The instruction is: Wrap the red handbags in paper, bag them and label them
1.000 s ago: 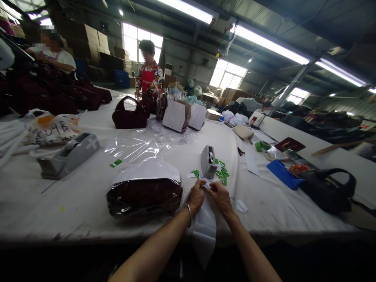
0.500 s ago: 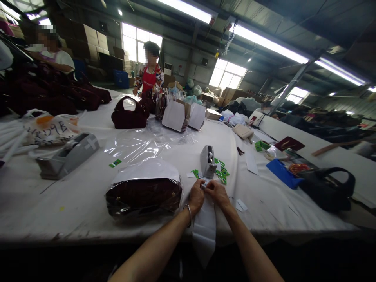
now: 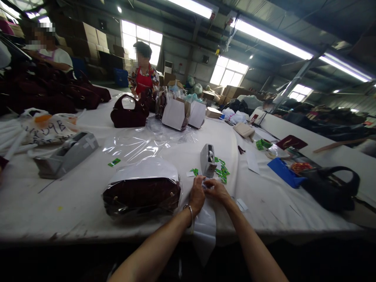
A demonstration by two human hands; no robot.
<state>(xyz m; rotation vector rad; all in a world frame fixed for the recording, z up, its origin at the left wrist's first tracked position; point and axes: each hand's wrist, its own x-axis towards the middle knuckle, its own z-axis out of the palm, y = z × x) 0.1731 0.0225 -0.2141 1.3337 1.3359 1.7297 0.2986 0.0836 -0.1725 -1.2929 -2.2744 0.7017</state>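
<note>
My left hand (image 3: 197, 194) and my right hand (image 3: 217, 190) meet in front of a small grey tape dispenser (image 3: 208, 160). Both are closed, fingertips pinching close together over something small and pale, mostly hidden by the fingers. Beneath them a long, glossy white strip (image 3: 205, 229) runs towards me and hangs over the table edge. Small green packets (image 3: 223, 172) lie beside the dispenser. Left of my hands rests a dark maroon handbag (image 3: 141, 196) in clear plastic, with a white sheet (image 3: 147, 169) over its top.
A larger tape dispenser (image 3: 67, 154) stands on the left. Further back are an unwrapped maroon handbag (image 3: 129, 113), clear plastic film (image 3: 138, 147) and wrapped bags with white sheets (image 3: 174, 114). At right lie a blue pouch (image 3: 284, 172) and a black handbag (image 3: 330, 190). A co-worker (image 3: 143, 78) stands across the table.
My hands stay nearly in place; the fingers have shifted slightly around the small piece. The co-worker in the red apron has leaned to the left. The view has turned a little.
</note>
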